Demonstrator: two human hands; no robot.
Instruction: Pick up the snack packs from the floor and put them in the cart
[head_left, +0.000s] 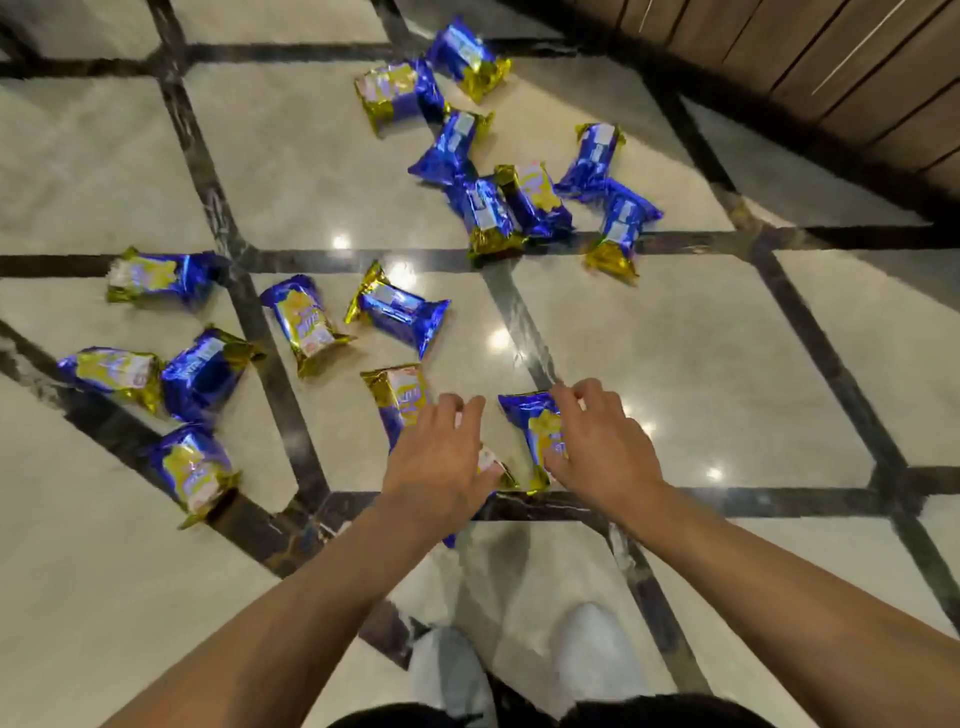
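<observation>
Surveying the polished floor (322, 171) from left to right, an onlooker counts blue-and-gold snack packs scattered over pale tiles crossed by dark stone strips.

At nine o'clock a left cluster lies well apart from the hands: one pack (156, 275) on its own, two packs (114, 371) (205, 371) touching side by side, and a fourth pack (195, 470) nearer the person at eight o'clock.

Near centre, two packs (306, 322) (400, 312) lie just beside each other.

At twelve to one o'clock a far group of seven packs (488, 213) rests, several overlapping.

Below centre, the left hand (441, 457) lies flat over the lower part of a gold-ended pack (397, 397), fingers spread and reaching forward; whether they grip it cannot be told. Just beside it at the right, the right hand (597, 447) covers the right edge of another pack (537, 431), fingertips curled down over its far end; contact is apparent, a firm clamp is not confirmed. Both packs remain on the floor.

At six o'clock two white shoes (452, 670) stand on the tiles, dark shorts at the frame's lower edge.

At two o'clock a wooden slatted wall panel (831, 67) borders the floor.
</observation>
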